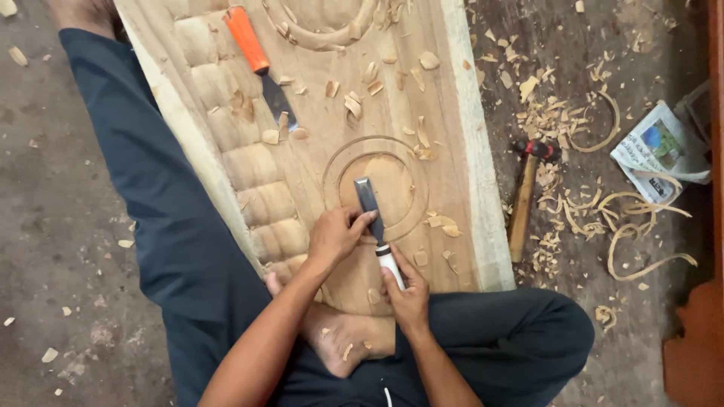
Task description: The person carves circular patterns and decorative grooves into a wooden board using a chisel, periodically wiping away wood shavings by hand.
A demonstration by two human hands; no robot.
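Head view, looking down on a seated person w/ a long wooden plank (452, 151) lying across the lap.

Chisel in hand (375, 220): flat steel blade, white handle. Long axis runs approx. 11 to 5 o'clock. The blade tip sits at the 11 o'clock end, inside the carved ring (375, 185) on the plank; the handle is at the 5 o'clock end, toward the body.

Left hand (335, 235): closed narrow on the blade, fingers curled over it from the 9 o'clock side, just behind the cutting end. This hand is nearer the tip.

Right hand (407, 298): wrapped round the white handle at its lower end, thumb along the handle. It lies at 5 o'clock from the left hand, both on the same axis.

Key relation: the ring's uncut centre lies at 12 o'clock from the left hand, directly ahead of the blade tip and in line w/ the tool axis.

Nearby:
- 2nd chisel, orange handle (246, 39), resting on the plank at 11 o'clock, well apart from both hands.
- Hammer (524, 200) on the floor at 3 o'clock, just beside the plank edge.
- Wood chips (562, 120) and curled shavings scattered over plank and floor.
- Folded newspaper (660, 151) at 2 o'clock.
- Bare foot (343, 343) under the plank end, by the wrists.
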